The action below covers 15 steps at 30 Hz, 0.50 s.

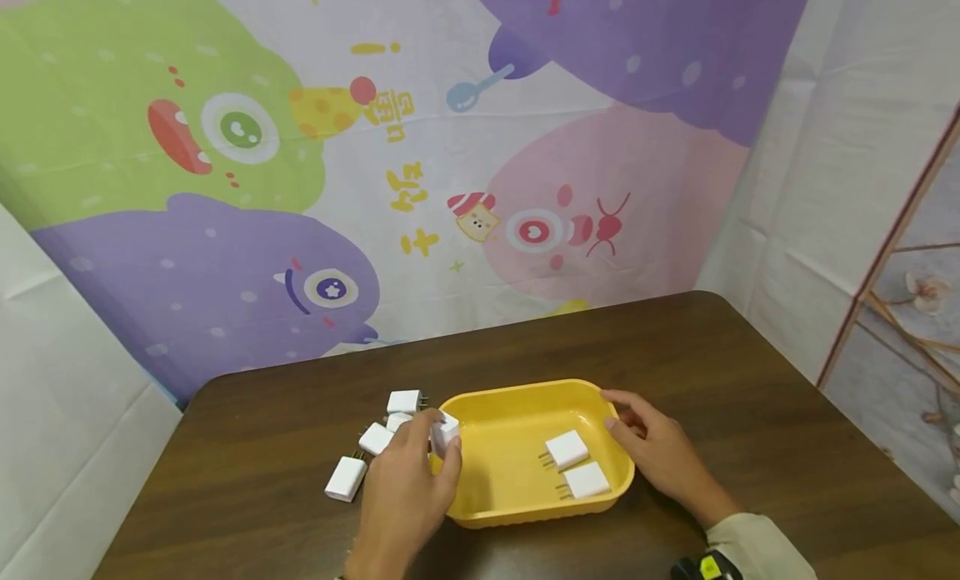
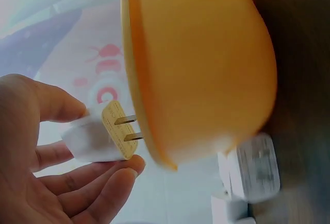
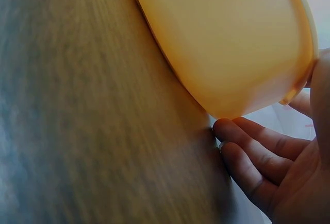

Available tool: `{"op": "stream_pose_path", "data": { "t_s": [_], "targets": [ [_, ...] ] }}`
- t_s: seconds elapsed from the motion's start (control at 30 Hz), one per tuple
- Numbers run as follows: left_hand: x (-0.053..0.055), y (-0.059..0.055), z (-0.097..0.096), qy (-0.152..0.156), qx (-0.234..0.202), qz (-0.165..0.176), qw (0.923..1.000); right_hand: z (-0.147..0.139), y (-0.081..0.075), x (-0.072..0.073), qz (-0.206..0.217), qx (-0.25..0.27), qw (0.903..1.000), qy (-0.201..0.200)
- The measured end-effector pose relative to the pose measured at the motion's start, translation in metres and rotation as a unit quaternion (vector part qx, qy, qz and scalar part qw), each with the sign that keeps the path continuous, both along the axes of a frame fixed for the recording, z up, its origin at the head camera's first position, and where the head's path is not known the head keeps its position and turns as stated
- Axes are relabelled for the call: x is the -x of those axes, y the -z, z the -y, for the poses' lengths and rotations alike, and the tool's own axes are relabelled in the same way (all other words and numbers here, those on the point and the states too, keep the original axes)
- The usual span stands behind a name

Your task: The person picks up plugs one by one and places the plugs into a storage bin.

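Note:
My left hand (image 1: 405,480) pinches a white charger plug (image 2: 93,139) between thumb and fingers, at the left rim of a yellow tray (image 1: 498,463). The two metal prongs (image 2: 126,126) of this plug point toward the rim in the left wrist view. Across the tray, my right hand (image 1: 663,455) holds its right end, thumb at the rim and fingertips (image 3: 224,127) low against the outer wall. Inside the tray, toward the right, lie two white charger plugs, an upper one (image 1: 567,450) and a lower one (image 1: 587,481), prongs facing left.
Left of the tray, several more white charger plugs lie on the dark wooden table (image 1: 255,455), one nearest the front (image 1: 346,478) and one farthest back (image 1: 404,402). A cartoon-printed cloth (image 1: 442,297) hangs behind the table's far edge.

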<state>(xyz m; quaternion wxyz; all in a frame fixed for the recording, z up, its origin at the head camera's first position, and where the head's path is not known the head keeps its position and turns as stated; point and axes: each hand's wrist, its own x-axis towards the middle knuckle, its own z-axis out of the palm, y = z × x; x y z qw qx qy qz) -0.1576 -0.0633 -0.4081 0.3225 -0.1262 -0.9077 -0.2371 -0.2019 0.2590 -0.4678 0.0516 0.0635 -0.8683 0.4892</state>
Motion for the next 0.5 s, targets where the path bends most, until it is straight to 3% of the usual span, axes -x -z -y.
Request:
{"op": "stream_pose_path", "data": {
  "t_s": [0.23, 0.5],
  "targets": [
    [-0.002, 0.002, -0.017, 0.011, 0.008, 0.01, 0.9999, 0.001, 0.001, 0.001, -0.008, -0.004, 1.0, -0.001],
    [0.002, 0.004, -0.033, 0.038, 0.039, 0.059, 0.9968, -0.001, 0.0, 0.001, -0.005, -0.009, 0.9999, 0.003]
  ]
}}
